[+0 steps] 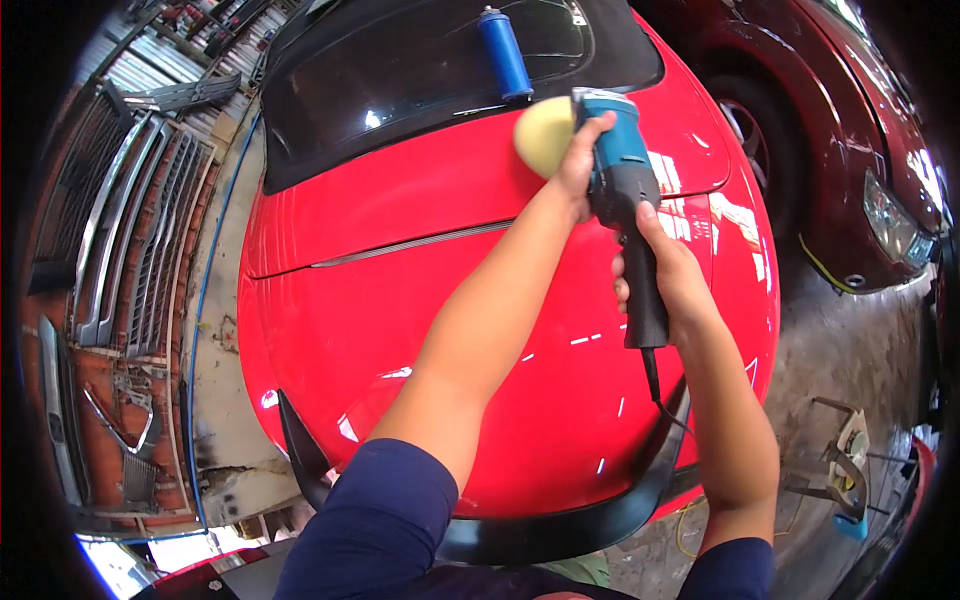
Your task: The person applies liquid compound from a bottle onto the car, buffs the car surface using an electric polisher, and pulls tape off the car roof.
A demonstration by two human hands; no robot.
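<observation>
R hand [675, 270] wraps the black handle [647, 310] of a teal polisher [624, 135], L hand [580, 165] clasps it up front nr its yellow pad [540, 140], all over a red car [380, 215]; can't tell if pad meets it. Poss risks: a tilted pad edge could mark the car, a fwd swing could knock the nearby blue bottle [507, 58], & a trailing cord [653, 376] could rub.

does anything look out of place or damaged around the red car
The blue bottle stands out: it rests on the black top of the red car, near the polisher, a seemingly odd spot for it. On the left, the concrete strip looks stained and perhaps chipped toward its lower end.
</observation>
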